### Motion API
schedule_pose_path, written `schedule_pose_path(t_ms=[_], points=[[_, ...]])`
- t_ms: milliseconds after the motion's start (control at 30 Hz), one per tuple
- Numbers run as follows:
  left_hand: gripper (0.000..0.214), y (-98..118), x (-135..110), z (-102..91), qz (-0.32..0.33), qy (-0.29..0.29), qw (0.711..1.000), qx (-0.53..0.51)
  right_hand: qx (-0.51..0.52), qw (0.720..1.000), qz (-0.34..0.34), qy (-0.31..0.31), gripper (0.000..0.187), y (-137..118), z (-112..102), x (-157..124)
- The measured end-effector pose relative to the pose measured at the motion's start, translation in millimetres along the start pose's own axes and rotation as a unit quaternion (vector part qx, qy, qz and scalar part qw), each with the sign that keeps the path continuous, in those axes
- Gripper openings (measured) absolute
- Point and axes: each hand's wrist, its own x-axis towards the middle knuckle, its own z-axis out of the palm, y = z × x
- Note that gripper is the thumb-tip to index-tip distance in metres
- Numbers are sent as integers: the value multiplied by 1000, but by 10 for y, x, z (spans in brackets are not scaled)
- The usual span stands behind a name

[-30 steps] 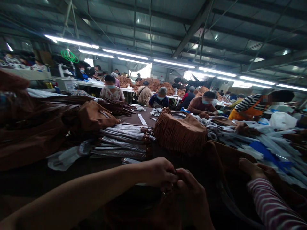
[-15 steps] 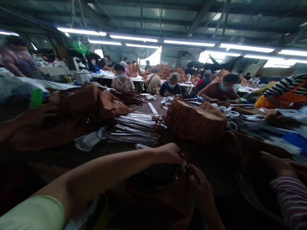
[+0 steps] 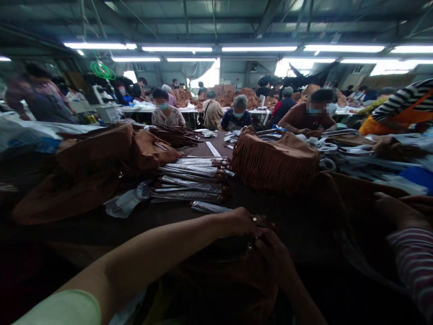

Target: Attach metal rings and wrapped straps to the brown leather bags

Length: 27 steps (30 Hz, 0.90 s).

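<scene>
My left hand [image 3: 241,222] reaches across from the left, its fingers closed on a dark strap end with a small shiny metal stud. Close beside it, my right hand [image 3: 272,248] has its fingers bent around the upper edge of a brown bag [image 3: 233,284]. A little metal fitting shows at the bag's rim, between the two hands. Most of the bag hangs in deep shadow below my forearm, and the exact grip of the right fingertips is hard to see. Just beyond my hands lies a plastic-wrapped strap [image 3: 209,207].
Several wrapped straps [image 3: 189,183] are stacked ahead. Brown bags [image 3: 98,149] are heaped at left, and a fringed brown bag [image 3: 274,162] stands right of the straps. A co-worker's striped sleeve [image 3: 412,262] and hand are close on the right, by another brown bag [image 3: 358,212].
My hands have come closer together at the bag's rim, and a metal stud now shows by my left fingers. At far left, another person's arm and a green object have left the bag pile.
</scene>
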Motion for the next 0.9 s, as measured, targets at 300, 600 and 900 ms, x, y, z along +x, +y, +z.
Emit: schedule_pose_path(t_ms=[300,600,900], points=[[24,-100,-61,-58,-28,3,996,-84,9,996,16,91,22,-153,123,-40],[23,-137,-118,5,14,-34,995,-89,-57,989,-39,127,21,-16,143,-70],[26,-188,-124,-29,56,-99,989,-91,-58,993,-97,14,31,96,-32,-35]])
